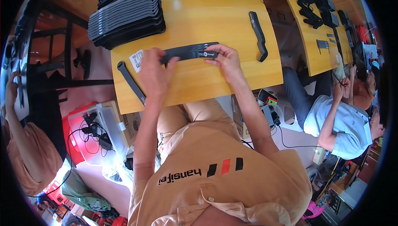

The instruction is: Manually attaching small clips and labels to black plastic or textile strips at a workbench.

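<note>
Table point(207, 20): yellow wood, right before the seated person.
Stack point(124, 13): grey-black straps, far left.
Held strap point(188, 53): black, over the table's near half.
Left hand point(154, 71): half-curled at its left end; grip I can't tell.
Right hand point(226, 62): thumb and fingers pinching its right end.
Sticker point(135, 61): white, beside the left hand.

A clear plastic bin point(90, 150) (black cables point(88, 130) in or on it) stands beside a brown cardboard box point(132, 123).
</note>
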`<act>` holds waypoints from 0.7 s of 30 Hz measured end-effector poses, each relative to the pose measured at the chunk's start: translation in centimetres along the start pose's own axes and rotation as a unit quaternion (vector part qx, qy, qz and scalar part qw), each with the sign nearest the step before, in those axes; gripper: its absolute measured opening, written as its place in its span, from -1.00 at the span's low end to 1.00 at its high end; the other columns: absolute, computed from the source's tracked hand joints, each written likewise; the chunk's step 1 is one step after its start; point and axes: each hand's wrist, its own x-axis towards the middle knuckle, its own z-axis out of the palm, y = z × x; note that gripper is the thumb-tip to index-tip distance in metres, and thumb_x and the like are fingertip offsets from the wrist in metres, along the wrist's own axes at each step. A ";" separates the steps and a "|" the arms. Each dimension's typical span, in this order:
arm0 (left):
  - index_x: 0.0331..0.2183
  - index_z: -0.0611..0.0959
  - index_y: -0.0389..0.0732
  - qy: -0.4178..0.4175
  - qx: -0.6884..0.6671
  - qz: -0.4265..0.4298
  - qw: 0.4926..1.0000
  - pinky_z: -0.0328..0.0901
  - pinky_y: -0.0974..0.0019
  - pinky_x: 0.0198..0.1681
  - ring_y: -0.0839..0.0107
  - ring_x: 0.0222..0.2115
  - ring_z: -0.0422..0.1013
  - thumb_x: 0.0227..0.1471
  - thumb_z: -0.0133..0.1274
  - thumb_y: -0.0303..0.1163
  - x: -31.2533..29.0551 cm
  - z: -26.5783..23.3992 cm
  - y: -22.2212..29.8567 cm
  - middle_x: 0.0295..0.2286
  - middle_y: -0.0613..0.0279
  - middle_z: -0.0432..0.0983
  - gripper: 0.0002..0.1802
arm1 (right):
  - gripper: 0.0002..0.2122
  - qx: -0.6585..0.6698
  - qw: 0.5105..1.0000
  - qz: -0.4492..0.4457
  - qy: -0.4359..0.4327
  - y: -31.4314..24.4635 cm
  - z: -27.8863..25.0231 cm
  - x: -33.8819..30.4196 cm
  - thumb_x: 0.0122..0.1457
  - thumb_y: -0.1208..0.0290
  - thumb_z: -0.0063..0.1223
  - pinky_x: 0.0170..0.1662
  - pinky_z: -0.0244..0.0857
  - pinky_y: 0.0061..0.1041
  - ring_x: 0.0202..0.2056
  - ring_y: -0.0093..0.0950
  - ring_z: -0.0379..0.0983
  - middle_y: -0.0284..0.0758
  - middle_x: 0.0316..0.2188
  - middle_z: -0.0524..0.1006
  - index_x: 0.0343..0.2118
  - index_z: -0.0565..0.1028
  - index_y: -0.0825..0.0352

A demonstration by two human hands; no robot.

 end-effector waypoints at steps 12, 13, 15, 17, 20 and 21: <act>-0.60 0.52 -0.32 -0.204 -0.088 -0.066 0.973 0.22 0.22 -0.53 0.16 -0.64 0.38 -0.03 -0.03 -0.19 -1.3 6.3 1.0 -0.71 0.03 0.42 -0.64 | -0.77 -0.056 0.997 -0.033 -0.029 -0.2 0.6 0.6 -0.07 0.78 -0.08 -0.39 0.38 -0.67 -0.39 -0.60 0.46 -0.28 -0.41 0.51 -0.31 0.47 0.44; -0.60 0.53 -0.31 -0.224 -0.094 -0.078 0.967 0.22 0.21 -0.53 0.15 -0.64 0.38 -0.01 -0.06 -0.23 -1.2 6.4 0.9 -0.71 0.03 0.42 -0.66 | -0.77 -0.053 0.998 -0.035 -0.027 -0.1 0.4 1.0 -0.07 0.78 -0.08 -0.39 0.38 -0.67 -0.39 -0.60 0.46 -0.28 -0.41 0.51 -0.31 0.47 0.44; -0.58 0.53 -0.29 -0.230 -0.094 -0.080 0.965 0.23 0.13 -0.48 0.05 -0.60 0.38 -0.01 -0.07 -0.21 -1.0 6.3 0.6 -0.67 -0.01 0.44 -0.66 | -0.82 -0.170 0.982 -0.077 -0.021 0.6 0.3 2.1 -0.06 0.77 -0.07 -0.50 0.37 -0.67 -0.49 -0.61 0.46 -0.29 -0.49 0.52 -0.37 0.48 0.45; -0.57 0.54 -0.27 -0.233 -0.093 -0.084 0.964 0.25 0.05 -0.44 -0.05 -0.56 0.38 -0.02 -0.09 -0.18 -0.5 5.7 0.1 -0.63 -0.05 0.46 -0.65 | -0.84 -0.208 0.976 -0.069 -0.003 0.2 1.2 2.1 -0.06 0.75 -0.05 -0.53 0.36 -0.66 -0.53 -0.61 0.45 -0.30 -0.55 0.51 -0.40 0.49 0.45; -0.63 0.51 -0.28 -0.213 -0.165 -0.169 0.948 0.23 0.18 -0.56 0.13 -0.68 0.35 -0.03 -0.11 -0.23 0.4 3.7 -0.7 -0.72 0.04 0.41 -0.66 | -0.89 -0.274 0.959 -0.073 0.024 0.0 1.7 2.1 -0.09 0.71 0.00 -0.53 0.34 -0.63 -0.57 -0.61 0.44 -0.30 -0.63 0.50 -0.45 0.50 0.45; -0.67 0.49 -0.27 -0.211 -0.220 -0.222 0.926 0.18 0.28 -0.61 0.28 -0.73 0.30 -0.05 -0.11 -0.25 0.9 2.4 -1.1 -0.75 0.14 0.37 -0.67 | -0.90 -0.303 0.949 -0.085 0.034 0.0 1.6 2.1 -0.11 0.68 0.03 -0.52 0.34 -0.61 -0.58 -0.59 0.45 -0.30 -0.66 0.50 -0.47 0.51 0.44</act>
